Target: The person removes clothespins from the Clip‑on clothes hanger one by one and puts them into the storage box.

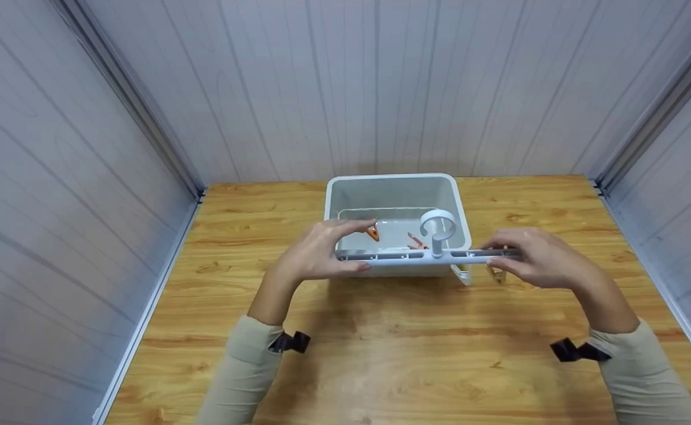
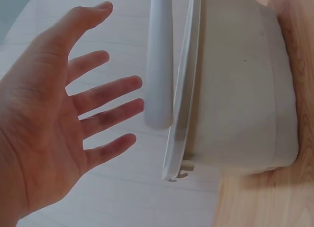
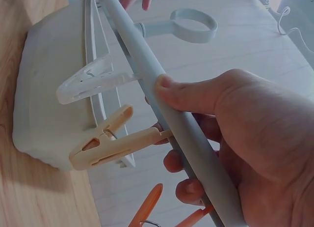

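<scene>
Above the bin (image 1: 345, 195), hanger bar (image 1: 404, 255) pinched by right hand (image 1: 543, 260), left hand (image 1: 321, 254) fingers spread.

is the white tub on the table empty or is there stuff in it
Not empty. The white tub stands upright and open, and orange clothespins lie on its floor.

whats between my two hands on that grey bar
In the head view, the white ring hook stands on the bar between the left hand and right hand.

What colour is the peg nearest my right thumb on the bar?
Cream or beige peg, clearest in the right wrist view.
</scene>
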